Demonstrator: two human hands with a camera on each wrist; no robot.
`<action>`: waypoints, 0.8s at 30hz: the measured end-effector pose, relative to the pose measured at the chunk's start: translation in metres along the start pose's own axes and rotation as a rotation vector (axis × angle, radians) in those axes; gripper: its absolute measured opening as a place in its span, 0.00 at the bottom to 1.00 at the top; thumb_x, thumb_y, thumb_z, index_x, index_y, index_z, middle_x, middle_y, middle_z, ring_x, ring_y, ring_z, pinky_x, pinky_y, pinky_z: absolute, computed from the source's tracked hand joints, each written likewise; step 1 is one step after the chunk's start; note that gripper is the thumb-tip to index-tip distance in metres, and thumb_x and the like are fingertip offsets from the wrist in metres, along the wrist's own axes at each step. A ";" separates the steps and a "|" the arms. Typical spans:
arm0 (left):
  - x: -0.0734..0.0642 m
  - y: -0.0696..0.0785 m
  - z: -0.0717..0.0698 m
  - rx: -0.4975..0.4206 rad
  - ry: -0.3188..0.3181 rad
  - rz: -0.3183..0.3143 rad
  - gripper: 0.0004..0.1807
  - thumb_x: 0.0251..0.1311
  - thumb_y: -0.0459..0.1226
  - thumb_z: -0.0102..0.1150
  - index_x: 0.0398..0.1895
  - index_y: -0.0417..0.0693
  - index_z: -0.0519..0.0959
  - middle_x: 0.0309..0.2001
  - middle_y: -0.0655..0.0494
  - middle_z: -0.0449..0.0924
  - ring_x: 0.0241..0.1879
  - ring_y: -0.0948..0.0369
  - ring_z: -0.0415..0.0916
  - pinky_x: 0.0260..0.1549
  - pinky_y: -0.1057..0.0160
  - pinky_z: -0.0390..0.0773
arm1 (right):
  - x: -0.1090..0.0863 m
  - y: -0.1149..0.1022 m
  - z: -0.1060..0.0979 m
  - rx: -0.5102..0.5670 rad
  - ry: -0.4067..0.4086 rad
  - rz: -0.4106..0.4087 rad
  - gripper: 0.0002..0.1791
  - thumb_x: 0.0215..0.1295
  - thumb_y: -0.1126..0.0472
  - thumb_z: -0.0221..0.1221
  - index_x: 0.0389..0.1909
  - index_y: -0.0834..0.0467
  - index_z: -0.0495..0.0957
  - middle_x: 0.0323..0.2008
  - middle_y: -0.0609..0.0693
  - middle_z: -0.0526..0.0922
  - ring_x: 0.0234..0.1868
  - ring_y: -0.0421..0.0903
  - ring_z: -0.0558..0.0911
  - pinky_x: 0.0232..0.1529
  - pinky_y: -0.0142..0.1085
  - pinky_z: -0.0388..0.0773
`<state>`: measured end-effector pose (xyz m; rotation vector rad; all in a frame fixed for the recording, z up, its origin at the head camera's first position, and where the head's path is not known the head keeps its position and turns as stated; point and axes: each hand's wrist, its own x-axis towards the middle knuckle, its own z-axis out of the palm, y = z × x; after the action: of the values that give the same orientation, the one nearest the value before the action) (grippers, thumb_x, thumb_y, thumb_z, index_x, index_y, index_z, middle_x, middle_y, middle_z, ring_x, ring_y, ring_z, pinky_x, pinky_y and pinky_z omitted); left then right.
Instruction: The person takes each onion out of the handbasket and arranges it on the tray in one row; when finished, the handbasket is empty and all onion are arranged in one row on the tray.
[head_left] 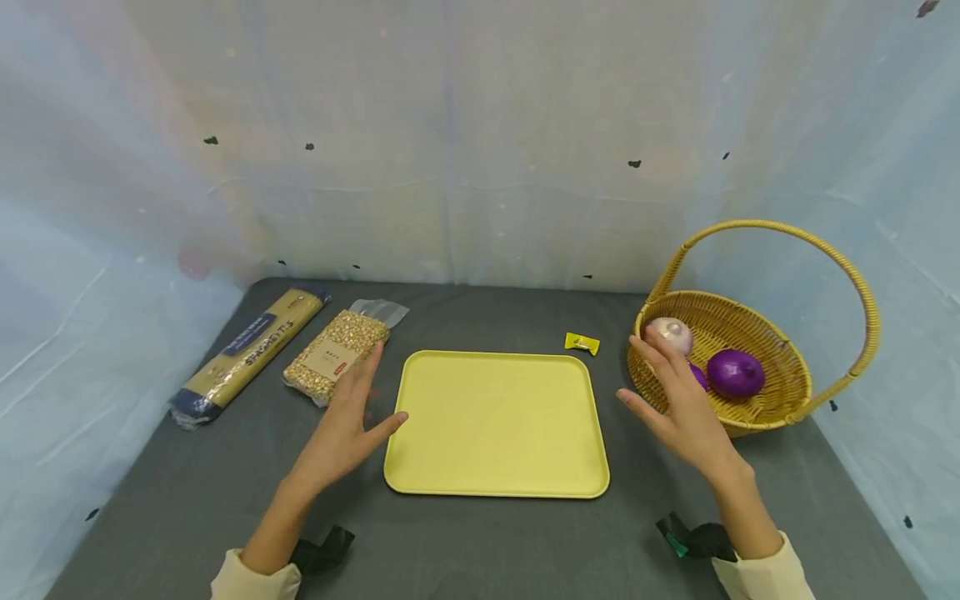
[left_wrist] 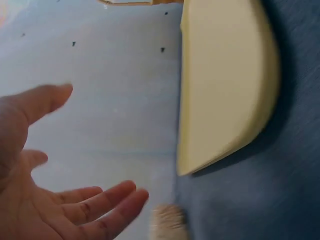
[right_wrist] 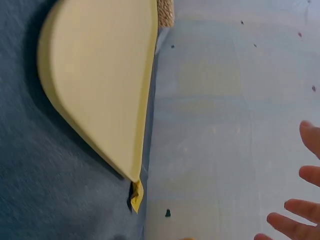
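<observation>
My left hand [head_left: 337,437] hovers over the table by the left edge of a yellow tray [head_left: 495,425], fingers spread and holding nothing. Just beyond its fingertips lies a clear bag of yellowish kernels [head_left: 335,354]. On the other side, my right hand [head_left: 686,417], also spread and bare of any object, hangs between the tray and a yellow wicker basket [head_left: 787,367]. Inside the basket are a pale bulb like an onion or garlic [head_left: 671,335], a shiny purple vegetable [head_left: 736,373] and a second purple piece, partly hidden behind my right hand.
A long gold and navy packet [head_left: 251,350] lies at the table's left edge. A small yellow wrapped sweet [head_left: 582,343] sits behind the tray's right corner. The basket's tall handle [head_left: 862,287] arches upward. Pale sheeting [head_left: 480,167] encloses the grey table [head_left: 480,550].
</observation>
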<state>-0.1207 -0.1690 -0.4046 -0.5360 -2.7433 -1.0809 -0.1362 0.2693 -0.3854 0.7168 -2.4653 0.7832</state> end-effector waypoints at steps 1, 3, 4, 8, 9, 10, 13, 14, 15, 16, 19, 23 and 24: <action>0.000 -0.002 0.003 -0.049 0.004 -0.018 0.51 0.57 0.42 0.63 0.75 0.59 0.38 0.67 0.37 0.49 0.51 0.44 0.69 0.38 0.49 0.75 | 0.002 0.003 -0.001 0.018 0.042 -0.016 0.38 0.57 0.51 0.64 0.67 0.58 0.63 0.69 0.55 0.58 0.68 0.54 0.58 0.64 0.46 0.58; -0.001 -0.007 0.010 -0.113 0.000 -0.063 0.49 0.57 0.41 0.63 0.75 0.56 0.40 0.63 0.35 0.54 0.44 0.48 0.72 0.32 0.56 0.76 | 0.005 0.009 -0.003 0.061 0.121 -0.056 0.36 0.59 0.47 0.61 0.64 0.62 0.66 0.65 0.58 0.64 0.66 0.56 0.61 0.66 0.38 0.54; -0.001 -0.010 0.013 -0.129 -0.005 -0.084 0.49 0.57 0.40 0.63 0.75 0.54 0.42 0.62 0.35 0.56 0.42 0.49 0.72 0.31 0.58 0.76 | 0.007 0.011 -0.005 0.079 0.154 -0.071 0.36 0.59 0.46 0.60 0.63 0.64 0.67 0.64 0.59 0.65 0.65 0.56 0.63 0.66 0.34 0.54; -0.001 -0.020 0.024 -0.146 -0.037 -0.146 0.45 0.57 0.40 0.63 0.73 0.45 0.48 0.56 0.33 0.63 0.37 0.54 0.72 0.29 0.60 0.73 | 0.014 0.009 -0.013 0.137 0.231 -0.086 0.32 0.58 0.59 0.64 0.60 0.69 0.67 0.59 0.65 0.69 0.61 0.53 0.68 0.59 0.24 0.60; -0.001 -0.022 0.027 -0.145 -0.046 -0.162 0.44 0.57 0.39 0.63 0.73 0.43 0.49 0.56 0.34 0.63 0.37 0.55 0.72 0.29 0.60 0.72 | 0.016 0.006 -0.015 0.145 0.238 -0.076 0.31 0.55 0.64 0.64 0.59 0.71 0.67 0.58 0.67 0.69 0.59 0.51 0.69 0.56 0.22 0.62; -0.001 -0.024 0.029 -0.145 -0.055 -0.173 0.44 0.57 0.39 0.63 0.72 0.42 0.49 0.55 0.34 0.64 0.36 0.56 0.72 0.30 0.60 0.72 | 0.018 0.003 -0.018 0.144 0.243 -0.068 0.31 0.53 0.69 0.64 0.59 0.71 0.67 0.57 0.68 0.70 0.58 0.49 0.70 0.54 0.20 0.64; -0.002 -0.028 0.034 -0.143 -0.077 -0.195 0.43 0.57 0.37 0.63 0.71 0.40 0.51 0.54 0.35 0.65 0.34 0.57 0.70 0.30 0.60 0.70 | 0.023 -0.008 -0.026 0.141 0.247 -0.033 0.34 0.44 0.79 0.63 0.58 0.74 0.67 0.53 0.70 0.71 0.55 0.41 0.71 0.52 0.20 0.65; -0.002 -0.029 0.036 -0.143 -0.079 -0.199 0.43 0.57 0.37 0.63 0.71 0.39 0.51 0.53 0.35 0.65 0.34 0.57 0.69 0.30 0.60 0.70 | 0.024 -0.011 -0.028 0.134 0.246 -0.021 0.34 0.44 0.80 0.63 0.58 0.74 0.67 0.52 0.70 0.71 0.55 0.38 0.70 0.52 0.20 0.65; -0.002 -0.030 0.037 -0.148 -0.079 -0.204 0.42 0.57 0.36 0.63 0.71 0.38 0.51 0.53 0.35 0.65 0.34 0.58 0.68 0.30 0.60 0.69 | 0.025 -0.013 -0.030 0.130 0.248 -0.013 0.34 0.44 0.80 0.63 0.58 0.74 0.67 0.51 0.70 0.72 0.55 0.35 0.70 0.52 0.20 0.65; -0.002 -0.030 0.038 -0.150 -0.076 -0.209 0.42 0.57 0.36 0.63 0.71 0.38 0.52 0.52 0.35 0.65 0.33 0.58 0.67 0.30 0.60 0.69 | 0.026 -0.013 -0.031 0.129 0.246 -0.006 0.34 0.44 0.80 0.63 0.58 0.74 0.67 0.51 0.70 0.72 0.55 0.33 0.69 0.52 0.21 0.66; -0.002 -0.030 0.040 -0.151 -0.059 -0.230 0.40 0.57 0.35 0.62 0.69 0.37 0.54 0.50 0.37 0.66 0.33 0.58 0.67 0.30 0.60 0.68 | 0.027 -0.011 -0.033 0.139 0.251 -0.008 0.33 0.46 0.79 0.63 0.58 0.74 0.67 0.51 0.71 0.71 0.55 0.31 0.69 0.52 0.22 0.67; -0.003 -0.030 0.042 -0.150 -0.041 -0.260 0.37 0.57 0.34 0.61 0.68 0.35 0.57 0.48 0.39 0.68 0.33 0.59 0.69 0.29 0.62 0.70 | 0.025 0.007 -0.030 0.143 0.250 0.010 0.36 0.45 0.80 0.63 0.60 0.70 0.67 0.55 0.67 0.70 0.57 0.36 0.70 0.52 0.22 0.68; -0.003 -0.030 0.042 -0.150 -0.037 -0.266 0.36 0.57 0.34 0.61 0.67 0.35 0.58 0.48 0.40 0.69 0.33 0.59 0.70 0.29 0.62 0.70 | 0.024 0.013 -0.029 0.145 0.247 0.024 0.37 0.45 0.80 0.64 0.61 0.69 0.66 0.56 0.66 0.70 0.57 0.37 0.70 0.52 0.22 0.68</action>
<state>-0.1294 -0.1612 -0.4553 -0.2119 -2.8398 -1.3564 -0.1543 0.2886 -0.3555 0.6021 -2.2165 1.0044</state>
